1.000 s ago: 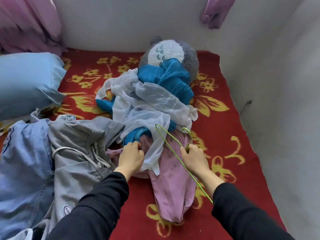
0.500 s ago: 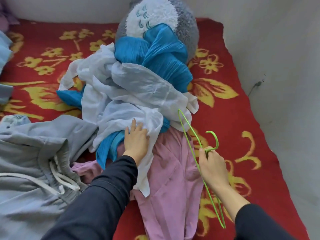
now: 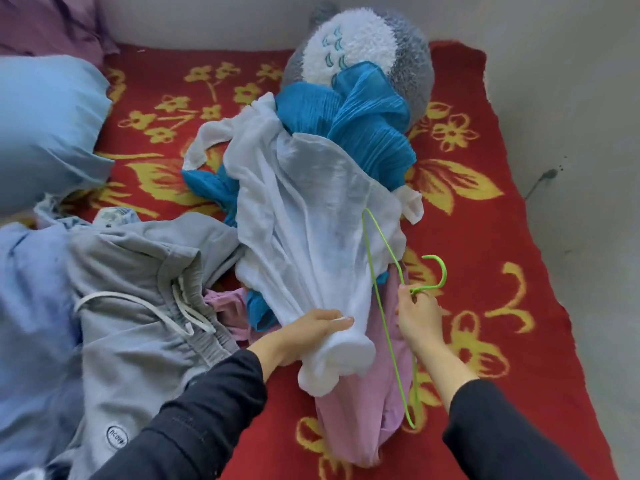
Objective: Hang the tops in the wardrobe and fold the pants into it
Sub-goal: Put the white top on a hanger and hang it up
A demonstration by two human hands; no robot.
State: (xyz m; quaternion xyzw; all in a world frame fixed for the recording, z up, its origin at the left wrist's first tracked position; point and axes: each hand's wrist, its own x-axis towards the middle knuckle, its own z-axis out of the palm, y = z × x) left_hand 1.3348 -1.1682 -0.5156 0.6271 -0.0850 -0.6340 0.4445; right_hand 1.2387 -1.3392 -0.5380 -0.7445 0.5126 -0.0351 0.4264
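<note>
A pile of clothes lies on the red flowered blanket [image 3: 485,209]. On top is a sheer white top [image 3: 311,209], over a pleated blue garment [image 3: 367,129] and a pink garment [image 3: 360,417]. My left hand [image 3: 308,329] grips the bunched lower end of the white top. My right hand [image 3: 420,313] pinches a thin green wire hanger [image 3: 382,306] just below its hook; the hanger lies across the white top and the pink garment. Grey drawstring pants [image 3: 138,306] lie at the left, beside blue denim [image 3: 31,306].
A grey and white plush toy [image 3: 363,43] sits at the back under the blue garment. A light blue pillow [image 3: 45,133] lies at the left, purple bedding [image 3: 52,22] behind it. Pale walls close the back and right side [image 3: 588,133].
My left hand went from resting flat on the white top to gripping its gathered lower end. The right hand keeps hold of the green hanger. The view pulled back a little.
</note>
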